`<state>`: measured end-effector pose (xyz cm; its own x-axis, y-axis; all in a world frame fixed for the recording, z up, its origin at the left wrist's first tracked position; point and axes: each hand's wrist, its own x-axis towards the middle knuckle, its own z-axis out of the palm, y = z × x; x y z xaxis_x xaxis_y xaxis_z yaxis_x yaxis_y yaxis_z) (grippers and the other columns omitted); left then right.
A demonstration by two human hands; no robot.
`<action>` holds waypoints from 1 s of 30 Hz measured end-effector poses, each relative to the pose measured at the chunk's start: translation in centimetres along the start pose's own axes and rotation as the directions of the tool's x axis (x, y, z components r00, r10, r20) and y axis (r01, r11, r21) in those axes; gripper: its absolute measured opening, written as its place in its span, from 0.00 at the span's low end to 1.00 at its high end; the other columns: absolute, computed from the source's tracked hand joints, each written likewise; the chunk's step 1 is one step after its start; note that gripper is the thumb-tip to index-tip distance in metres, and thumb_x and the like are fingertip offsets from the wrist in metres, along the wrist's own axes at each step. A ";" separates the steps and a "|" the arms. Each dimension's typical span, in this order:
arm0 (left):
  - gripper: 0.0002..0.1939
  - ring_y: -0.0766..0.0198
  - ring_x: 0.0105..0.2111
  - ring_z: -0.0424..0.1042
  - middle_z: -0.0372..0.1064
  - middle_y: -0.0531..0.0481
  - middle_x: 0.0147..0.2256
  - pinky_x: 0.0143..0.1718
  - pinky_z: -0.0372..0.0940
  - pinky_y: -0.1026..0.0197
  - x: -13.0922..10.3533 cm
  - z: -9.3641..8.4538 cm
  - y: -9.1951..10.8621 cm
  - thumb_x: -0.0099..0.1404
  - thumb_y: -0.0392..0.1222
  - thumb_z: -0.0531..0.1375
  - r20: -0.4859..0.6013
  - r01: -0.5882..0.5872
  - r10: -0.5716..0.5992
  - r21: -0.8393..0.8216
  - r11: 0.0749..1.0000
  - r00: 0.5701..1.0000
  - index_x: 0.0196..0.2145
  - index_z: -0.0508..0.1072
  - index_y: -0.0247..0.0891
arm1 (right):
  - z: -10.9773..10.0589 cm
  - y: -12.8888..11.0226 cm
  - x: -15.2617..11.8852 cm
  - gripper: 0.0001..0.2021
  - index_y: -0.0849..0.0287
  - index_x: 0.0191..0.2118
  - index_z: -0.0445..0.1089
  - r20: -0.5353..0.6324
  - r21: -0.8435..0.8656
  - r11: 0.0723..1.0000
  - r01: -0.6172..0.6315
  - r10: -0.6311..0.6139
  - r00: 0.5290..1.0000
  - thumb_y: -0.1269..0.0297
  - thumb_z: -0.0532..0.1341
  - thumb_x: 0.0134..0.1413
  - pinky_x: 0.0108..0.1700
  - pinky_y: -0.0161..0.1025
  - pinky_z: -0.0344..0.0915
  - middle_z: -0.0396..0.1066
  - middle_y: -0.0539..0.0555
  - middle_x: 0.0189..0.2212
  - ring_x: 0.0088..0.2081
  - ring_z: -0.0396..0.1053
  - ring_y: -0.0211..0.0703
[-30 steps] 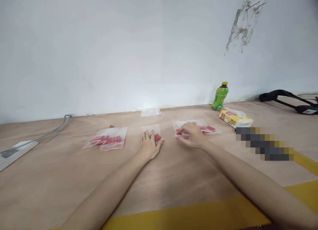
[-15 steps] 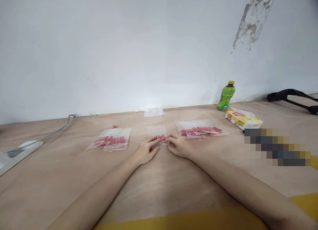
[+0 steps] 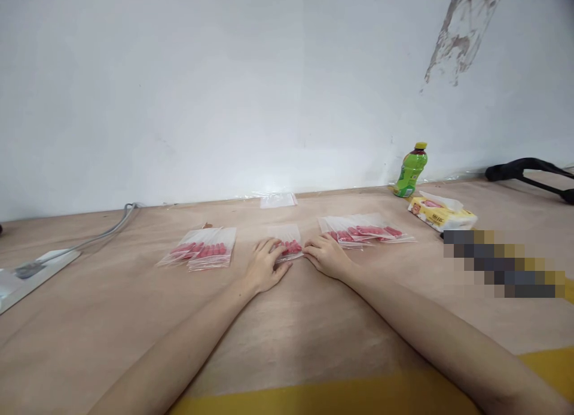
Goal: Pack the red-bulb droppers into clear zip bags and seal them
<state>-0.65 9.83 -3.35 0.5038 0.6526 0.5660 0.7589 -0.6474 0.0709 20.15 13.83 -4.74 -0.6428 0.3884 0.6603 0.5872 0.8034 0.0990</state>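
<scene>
A small clear bag with red pieces [image 3: 289, 240] lies on the wooden table [image 3: 278, 337] in front of me. My left hand [image 3: 265, 265] rests on its left side with fingers spread over it. My right hand [image 3: 326, 256] touches its right edge with the fingertips. A pile of similar filled bags [image 3: 202, 252] lies to the left. Another row of filled bags [image 3: 365, 231] lies to the right, just beyond my right hand.
An empty clear bag [image 3: 278, 200] lies by the wall. A green bottle [image 3: 411, 170] and a tissue pack [image 3: 442, 213] stand at the back right, with a black object [image 3: 529, 171] beyond. A power strip with cable [image 3: 38, 265] sits at the left. Yellow tape [image 3: 359, 397] marks the near edge.
My right hand has left the row of bags on the right and come to the middle bag. Both hands now rest on that bag.
</scene>
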 end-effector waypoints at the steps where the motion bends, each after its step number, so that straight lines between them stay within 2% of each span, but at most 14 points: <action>1: 0.15 0.53 0.45 0.62 0.64 0.43 0.44 0.46 0.57 0.50 0.3 0.1 0.2 0.59 0.43 0.57 -0.003 -0.028 0.028 0.012 1.000 1.000 0.44 0.68 0.37 | -0.1 -0.1 0.0 0.08 0.60 0.30 0.69 0.004 -0.025 1.000 0.012 -0.012 1.000 0.70 0.53 0.55 0.39 0.39 0.54 0.70 0.53 0.30 0.33 0.64 0.38; 5: 0.09 0.58 0.40 0.64 0.67 0.47 0.39 0.43 0.59 0.54 1.6 1.2 0.7 0.62 0.39 0.53 -0.012 -0.142 0.143 0.047 0.989 0.990 0.40 0.70 0.38 | -0.2 -0.2 0.1 0.10 0.61 0.32 0.68 0.015 -0.090 0.995 0.049 -0.048 0.999 0.70 0.51 0.56 0.41 0.41 0.51 0.69 0.54 0.30 0.34 0.63 0.39; 11: 0.10 0.59 0.36 0.66 0.69 0.45 0.33 0.39 0.60 0.54 2.5 2.8 0.5 0.63 0.34 0.50 -0.044 -0.233 0.239 0.108 0.966 0.970 0.33 0.71 0.36 | -0.4 -0.4 0.2 0.10 0.61 0.32 0.67 0.012 -0.112 0.992 0.059 -0.058 0.998 0.70 0.49 0.56 0.42 0.42 0.50 0.68 0.54 0.30 0.34 0.61 0.39; 17: 0.10 0.59 0.37 0.66 0.69 0.45 0.34 0.39 0.61 0.55 2.4 2.5 0.4 0.63 0.33 0.49 -0.054 -0.280 0.290 0.140 0.950 0.956 0.33 0.71 0.35 | -0.4 -0.5 0.3 0.10 0.60 0.35 0.67 0.006 -0.093 0.995 0.037 -0.036 0.999 0.67 0.50 0.56 0.42 0.43 0.49 0.69 0.55 0.32 0.36 0.61 0.41; 24: 0.11 0.59 0.37 0.66 0.70 0.46 0.33 0.39 0.61 0.55 2.8 2.3 0.4 0.62 0.32 0.49 -0.039 -0.329 0.337 0.140 0.934 0.941 0.30 0.71 0.36 | -0.3 -0.6 0.4 0.11 0.60 0.31 0.68 -0.016 -0.095 0.994 0.053 -0.055 0.998 0.70 0.49 0.56 0.43 0.43 0.48 0.69 0.54 0.28 0.34 0.60 0.40; 27: 0.10 0.60 0.37 0.66 0.70 0.47 0.34 0.39 0.62 0.56 2.6 2.1 0.2 0.63 0.33 0.50 -0.061 -0.311 0.320 0.127 0.942 0.945 0.32 0.71 0.36 | -0.5 -0.7 0.4 0.10 0.61 0.31 0.67 -0.031 -0.077 0.997 0.021 -0.024 0.999 0.70 0.49 0.56 0.44 0.43 0.47 0.69 0.53 0.28 0.34 0.60 0.39; 30: 0.09 0.61 0.35 0.67 0.69 0.46 0.34 0.37 0.63 0.57 1.8 1.3 -0.4 0.64 0.36 0.51 -0.105 -0.256 0.268 0.114 0.960 0.958 0.35 0.70 0.36 | -0.8 -0.4 0.1 0.09 0.61 0.30 0.67 -0.054 -0.054 0.997 -0.062 0.059 0.997 0.69 0.51 0.55 0.44 0.42 0.47 0.69 0.53 0.28 0.34 0.60 0.39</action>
<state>0.46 11.78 -3.42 0.6425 0.4107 0.6469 0.6465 -0.7437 -0.1700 20.21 13.23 -4.11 -0.5793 0.4104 0.7043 0.6519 0.7519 0.0982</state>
